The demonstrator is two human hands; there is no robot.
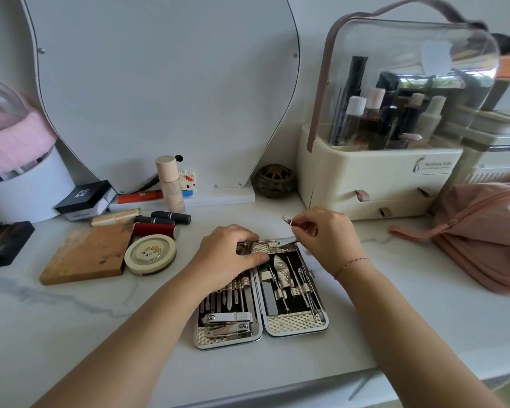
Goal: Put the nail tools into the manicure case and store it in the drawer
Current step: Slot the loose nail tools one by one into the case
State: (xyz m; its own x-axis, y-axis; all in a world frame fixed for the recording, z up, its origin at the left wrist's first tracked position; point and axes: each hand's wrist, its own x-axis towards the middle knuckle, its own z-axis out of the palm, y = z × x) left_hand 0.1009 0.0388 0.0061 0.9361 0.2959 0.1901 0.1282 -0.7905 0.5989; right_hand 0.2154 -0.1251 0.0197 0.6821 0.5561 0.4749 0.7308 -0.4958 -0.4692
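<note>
The manicure case (295,326) lies open flat on the white marble tabletop, both halves lined in gold with several metal tools strapped in. Two nail clippers (227,318) sit at the near end of its left half. My left hand (230,256) rests on the far end of the left half, thumb reaching over onto the right half. My right hand (327,237) pinches a nail clipper (287,231) with its lever raised, held at the far edge of the right half.
A cream cosmetic organizer (374,184) with small drawers and a clear lid stands at the back right. A pink pouch (483,231) lies to the right. Lipsticks (171,217), a round compact (150,254), a wooden palette (86,254) and a bottle (170,184) sit left, before the mirror (165,83).
</note>
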